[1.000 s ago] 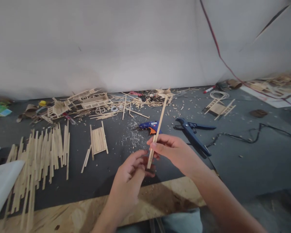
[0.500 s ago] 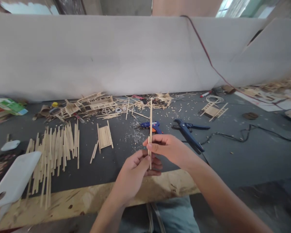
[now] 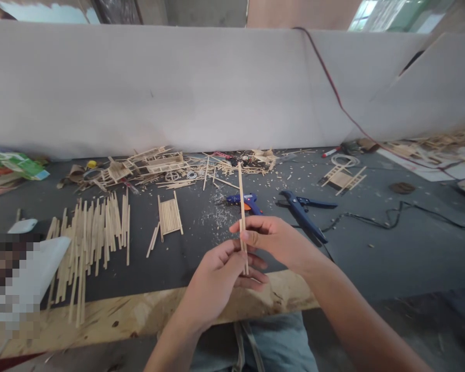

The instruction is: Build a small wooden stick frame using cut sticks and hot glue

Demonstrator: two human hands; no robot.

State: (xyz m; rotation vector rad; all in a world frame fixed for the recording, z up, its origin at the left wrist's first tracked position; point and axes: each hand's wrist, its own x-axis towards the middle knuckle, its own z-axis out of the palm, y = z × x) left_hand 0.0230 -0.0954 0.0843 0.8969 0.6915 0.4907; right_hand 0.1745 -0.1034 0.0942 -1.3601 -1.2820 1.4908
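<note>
My right hand (image 3: 273,238) pinches a long thin wooden stick (image 3: 241,195), held nearly upright with its top leaning slightly left. My left hand (image 3: 220,279) sits just below, its fingertips touching the stick's lower end together with a second, shorter stick beside it. Both hands hover over the near edge of the dark mat (image 3: 372,248). A small panel of glued sticks (image 3: 169,217) lies on the mat to the left of my hands.
Rows of loose sticks (image 3: 89,237) lie at the left. A blue glue gun (image 3: 243,200) and blue cutters (image 3: 303,211) rest behind my hands, with a black cable (image 3: 403,214) to the right. Stick models and scraps (image 3: 158,165) pile along the white wall.
The stick swung from leaning right to nearly upright, now tilted slightly left. My left hand has closed in on its lower end. The view lifted and shifted.
</note>
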